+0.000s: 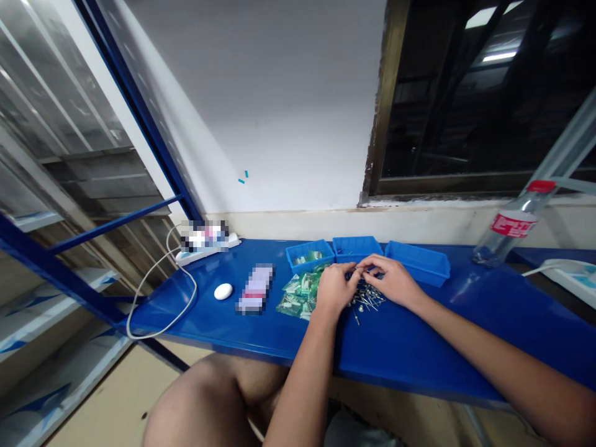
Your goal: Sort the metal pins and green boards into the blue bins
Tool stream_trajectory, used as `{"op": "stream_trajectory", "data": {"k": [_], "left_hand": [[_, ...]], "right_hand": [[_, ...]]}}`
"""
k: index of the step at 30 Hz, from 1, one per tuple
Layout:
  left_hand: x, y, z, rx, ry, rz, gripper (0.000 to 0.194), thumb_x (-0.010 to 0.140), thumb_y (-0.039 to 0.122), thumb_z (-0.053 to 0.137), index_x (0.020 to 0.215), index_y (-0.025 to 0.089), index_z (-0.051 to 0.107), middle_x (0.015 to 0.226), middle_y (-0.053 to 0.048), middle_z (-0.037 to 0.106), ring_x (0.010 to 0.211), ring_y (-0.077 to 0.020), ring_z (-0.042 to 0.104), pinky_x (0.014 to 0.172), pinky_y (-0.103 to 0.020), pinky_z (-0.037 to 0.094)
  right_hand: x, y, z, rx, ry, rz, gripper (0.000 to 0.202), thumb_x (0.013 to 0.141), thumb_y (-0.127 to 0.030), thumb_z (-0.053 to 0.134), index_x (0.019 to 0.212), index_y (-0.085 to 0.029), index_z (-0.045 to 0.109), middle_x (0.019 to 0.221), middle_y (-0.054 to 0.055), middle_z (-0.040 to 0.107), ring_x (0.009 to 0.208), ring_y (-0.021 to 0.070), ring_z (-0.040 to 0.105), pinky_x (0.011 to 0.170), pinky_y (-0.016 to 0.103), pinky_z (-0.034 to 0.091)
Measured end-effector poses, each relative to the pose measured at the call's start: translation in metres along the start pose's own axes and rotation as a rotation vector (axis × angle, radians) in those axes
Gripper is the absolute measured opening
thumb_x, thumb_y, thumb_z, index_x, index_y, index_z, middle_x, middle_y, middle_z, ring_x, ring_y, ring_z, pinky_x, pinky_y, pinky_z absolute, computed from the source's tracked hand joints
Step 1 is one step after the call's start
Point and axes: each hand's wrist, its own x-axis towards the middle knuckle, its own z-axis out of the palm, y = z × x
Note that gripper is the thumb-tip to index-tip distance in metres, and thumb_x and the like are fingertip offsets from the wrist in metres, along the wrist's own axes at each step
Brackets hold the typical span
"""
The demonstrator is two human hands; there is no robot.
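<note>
My left hand [336, 287] and my right hand [390, 279] meet over a pile of small metal pieces [370, 299], fingertips pinched close together. Whatever lies between the fingertips is too small to make out. Green-and-white plastic packets [298, 295] lie just left of my left hand. Behind the hands stand three blue bins: the left bin [292, 259] holds small packets, the middle bin [357, 241] is partly hidden by my hands, and the right bin [421, 264] sits beyond my right hand.
On the blue table [410, 354], a round white object [223, 291] and a blurred flat item [257, 288] lie to the left, near a white cable [139, 292] and power strip [209, 251]. A clear bottle with a red cap [514, 223] stands at the right rear.
</note>
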Motion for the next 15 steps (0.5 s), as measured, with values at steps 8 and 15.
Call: {"op": "stream_trajectory", "data": {"k": [8, 15], "left_hand": [[0.0019, -0.0073, 0.0033, -0.034, 0.001, -0.040, 0.030, 0.095, 0.024, 0.072, 0.124, 0.025, 0.076, 0.115, -0.005, 0.081, 0.111, -0.0241, 0.075, 0.103, -0.034, 0.056], [0.0023, -0.0061, 0.0030, -0.124, 0.013, -0.033, 0.042, 0.086, 0.010, 0.077, 0.125, 0.026, 0.072, 0.108, -0.001, 0.082, 0.107, -0.0219, 0.076, 0.100, -0.032, 0.057]], "right_hand": [[-0.0014, -0.0029, 0.0024, 0.066, 0.034, 0.101, 0.018, 0.093, -0.035, 0.064, 0.103, -0.024, 0.074, 0.104, 0.007, 0.079, 0.089, 0.0237, 0.076, 0.083, 0.039, 0.064], [-0.0011, -0.0007, 0.0024, 0.089, -0.002, 0.125, 0.021, 0.090, -0.040, 0.070, 0.102, -0.023, 0.073, 0.095, 0.007, 0.078, 0.083, 0.0233, 0.075, 0.076, 0.038, 0.063]]}}
